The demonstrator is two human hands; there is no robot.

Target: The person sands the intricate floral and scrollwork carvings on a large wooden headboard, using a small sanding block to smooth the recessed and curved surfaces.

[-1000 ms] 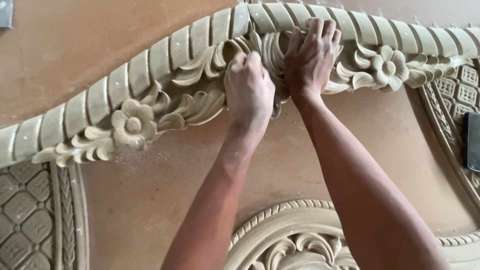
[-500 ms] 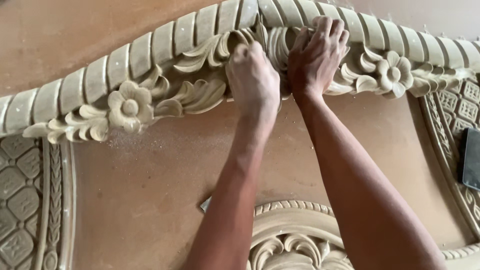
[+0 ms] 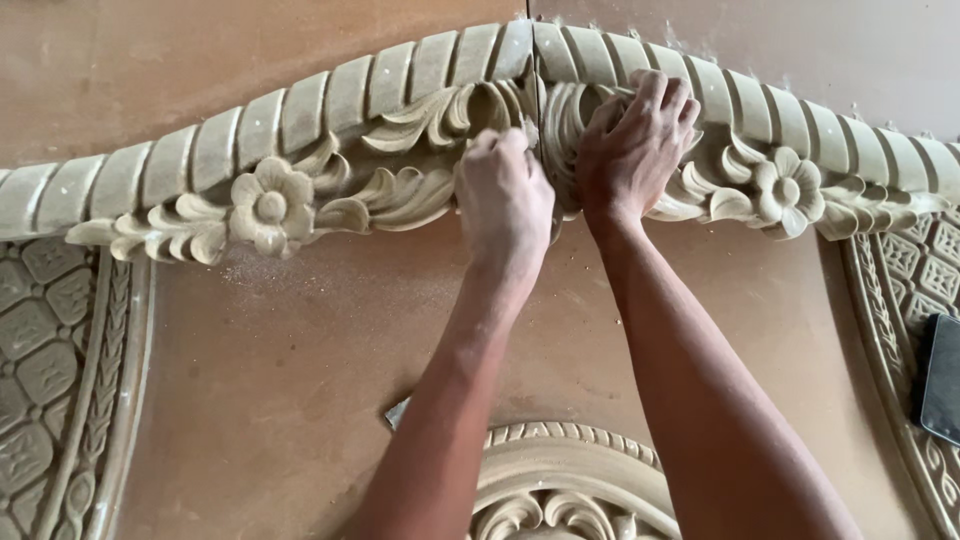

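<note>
Head view, left hand (image 3: 505, 200): fingers curled into a closed fist, knuckles up, pressed on the leaf scrolls at the middle of the carved moulding; whether anything sits inside the fist cannot be told.
Right hand (image 3: 632, 150): fingers (image 3: 660, 95) bent and spread, fingertips resting flat on the carved leaves just right of the centre seam, gripping nothing that shows.
Carved moulding (image 3: 330, 110): pale arched band with rope-like ribs, running left to right across the far part of the scene, both hands touching it at its peak.
Left flower (image 3: 270, 205): carved rosette, left of the left hand.
Right flower (image 3: 785, 190): carved rosette, right of the right hand.
Brown board (image 3: 280, 380): flat surface beneath, dusted with fine powder near the left flower.
Round carving (image 3: 560, 480): near edge, between the forearms.
Dark flat object (image 3: 940, 380): far right edge.
</note>
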